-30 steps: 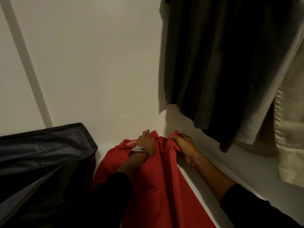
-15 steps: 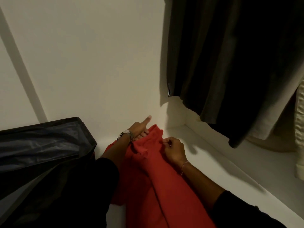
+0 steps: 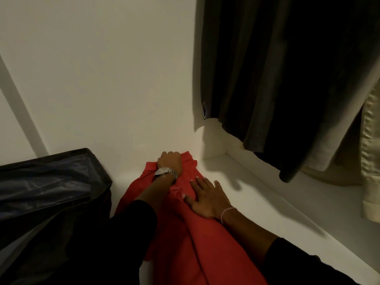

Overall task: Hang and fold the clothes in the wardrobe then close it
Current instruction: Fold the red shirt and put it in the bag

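1. Two hands are shown at work on one red garment (image 3: 191, 239), which is spread on the white wardrobe floor (image 3: 267, 202) and runs from the near edge of the view toward the back corner.
2. The right hand (image 3: 207, 199) is laid flat on the cloth with fingers straight and spread; nothing is gripped, and the palm appears to be used to pin and smooth a fold.
3. The left hand (image 3: 170, 162), wearing a wristwatch (image 3: 165, 172), is set at the far end of the garment with fingers curled down out of sight; whether cloth is pinched there cannot be told. It is judged to be steadying the upper edge.
4. The cloth is seen as plain, soft and creased, bunched between the hands.
5. A dark fabric bin (image 3: 51, 186) stands to the left, just beside the garment.
6. Dark hanging clothes (image 3: 277, 79) and a pale garment (image 3: 370, 161) are suspended beyond, well apart from the fold.
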